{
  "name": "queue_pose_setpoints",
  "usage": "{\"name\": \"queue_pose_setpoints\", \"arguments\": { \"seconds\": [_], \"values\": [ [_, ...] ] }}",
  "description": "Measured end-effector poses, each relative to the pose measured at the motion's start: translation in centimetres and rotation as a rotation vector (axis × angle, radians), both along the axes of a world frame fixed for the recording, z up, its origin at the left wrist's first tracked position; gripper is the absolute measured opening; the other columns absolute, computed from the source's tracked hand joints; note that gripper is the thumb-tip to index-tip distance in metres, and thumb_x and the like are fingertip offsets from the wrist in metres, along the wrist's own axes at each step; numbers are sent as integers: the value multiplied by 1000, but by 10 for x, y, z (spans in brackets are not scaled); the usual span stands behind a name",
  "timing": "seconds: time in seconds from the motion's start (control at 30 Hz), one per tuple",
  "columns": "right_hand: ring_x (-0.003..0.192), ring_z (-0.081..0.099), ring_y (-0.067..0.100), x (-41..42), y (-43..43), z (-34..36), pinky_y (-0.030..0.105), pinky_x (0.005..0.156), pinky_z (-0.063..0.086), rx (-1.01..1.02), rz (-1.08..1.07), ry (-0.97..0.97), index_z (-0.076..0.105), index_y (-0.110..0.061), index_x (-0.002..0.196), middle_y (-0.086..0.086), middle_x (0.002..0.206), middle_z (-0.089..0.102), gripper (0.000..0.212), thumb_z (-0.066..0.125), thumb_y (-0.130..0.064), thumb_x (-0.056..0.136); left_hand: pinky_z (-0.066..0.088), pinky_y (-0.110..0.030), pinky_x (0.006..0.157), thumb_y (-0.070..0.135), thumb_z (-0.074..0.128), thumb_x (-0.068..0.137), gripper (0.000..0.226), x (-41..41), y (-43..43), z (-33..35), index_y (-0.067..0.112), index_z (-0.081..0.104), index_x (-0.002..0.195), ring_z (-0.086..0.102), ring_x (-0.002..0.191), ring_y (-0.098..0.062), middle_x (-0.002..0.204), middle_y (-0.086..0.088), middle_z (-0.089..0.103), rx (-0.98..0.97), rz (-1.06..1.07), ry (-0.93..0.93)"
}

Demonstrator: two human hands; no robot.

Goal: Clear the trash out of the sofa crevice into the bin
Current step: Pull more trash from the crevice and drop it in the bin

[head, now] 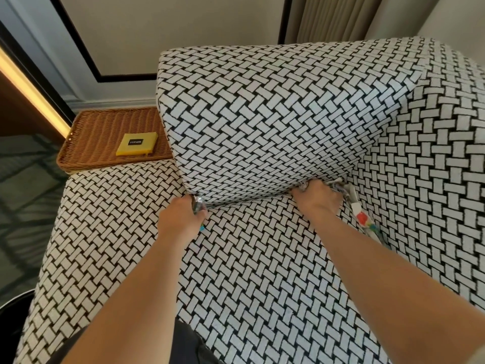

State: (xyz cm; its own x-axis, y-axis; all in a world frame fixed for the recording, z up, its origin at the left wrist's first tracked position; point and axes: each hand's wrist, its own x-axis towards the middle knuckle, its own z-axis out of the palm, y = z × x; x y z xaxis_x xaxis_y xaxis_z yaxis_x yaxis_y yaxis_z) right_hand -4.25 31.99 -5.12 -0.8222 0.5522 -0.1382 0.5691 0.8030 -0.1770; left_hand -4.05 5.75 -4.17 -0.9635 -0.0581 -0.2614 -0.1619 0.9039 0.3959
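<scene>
Checking for written matter first: the only lettering in view is on a yellow packet (pixel 137 144) lying in a wicker tray (pixel 91 143) just beyond the far left end of the sofa (pixel 433 153). A dark label on the packet bears pale capitals. They are upside down to the camera and too small to read with certainty. Printing on the trash is not legible.

Sofa upholstery: black-and-white basket-weave fabric throughout.

Trash, item one: a crumpled silvery wrapper (pixel 197 204), with a teal scrap showing below the fist. It sits at the lower left corner of the back cushion (pixel 262 127), where the cushion meets the seat (pixel 262 258). The left hand (pixel 181 219) has its fingers curled round it, firmly clamped.

Item two: crumpled silver-white wrappers (pixel 338 185) are wedged in the crevice (pixel 249 202) at the cushion's lower right corner. The right hand (pixel 317 198) lies knuckles up there, fingers pushed down among this material. The fingertips are hidden, so I cannot tell whether they grip anything.

Item three: a long white wrapper with red, yellow and teal print (pixel 363 219) lies in the gap between the seat and the sofa's right side, just beside the right hand. Contact cannot be confirmed.

The hands are well apart, one at each lower corner of the cushion.

A dark rounded object (pixel 13 306) shows at the lower left edge, its identity unconfirmed.
</scene>
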Motion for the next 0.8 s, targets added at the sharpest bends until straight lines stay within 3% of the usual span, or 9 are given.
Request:
{"name": "queue_pose_setpoints", "arguments": {
  "seconds": [0.13,0.3,0.4,0.53,0.63,0.73,0.8],
  "values": [
    [68,50,19,3,0,2,34,82,36,40,90,7,53,-13,81,3,70,56,32,38,-38,94,44,-25,65,31,52,92,12,10,6,4,21,57,92,58,74,-13,88,3,60,53,-23,-5],
    [81,55,20,31,0,-4,40,92,40,32,211,210,58,-10,90,6,88,61,28,37,-29,96,37,-22,50,22,53,93,14,29,15,14,13,54,82,47,55,-11,82,-2,63,234,13,-89],
    [98,49,18,61,-7,-3,33,93,37,-2,235,263,57,-11,102,3,95,58,28,37,-29,97,37,-17,49,19,53,93,15,41,21,22,12,51,80,45,54,-7,71,2,51,315,13,-125],
    [87,40,12,91,-17,0,34,92,40,-14,261,292,59,-11,98,-3,82,50,28,37,-29,96,47,-19,61,15,54,92,12,64,31,37,6,60,97,56,71,-13,78,3,49,397,-23,-126],
    [90,44,13,106,-27,6,24,83,34,-27,271,317,60,-13,98,-5,83,51,30,37,-32,95,56,-33,77,16,54,92,12,75,28,47,13,55,80,60,74,-16,79,-1,54,503,47,-142],
    [90,40,10,107,-48,21,20,80,30,-25,372,284,58,-12,101,-6,89,47,32,34,-33,98,55,-34,78,16,53,92,10,83,16,60,8,60,91,59,71,-13,79,-2,57,588,110,-111],
    [86,43,10,101,-69,38,19,80,39,-62,441,307,58,-8,101,-2,89,50,34,35,-34,98,55,-27,71,15,52,93,16,88,2,72,4,60,101,59,69,-11,85,-5,61,618,140,-79]
  ]
}}
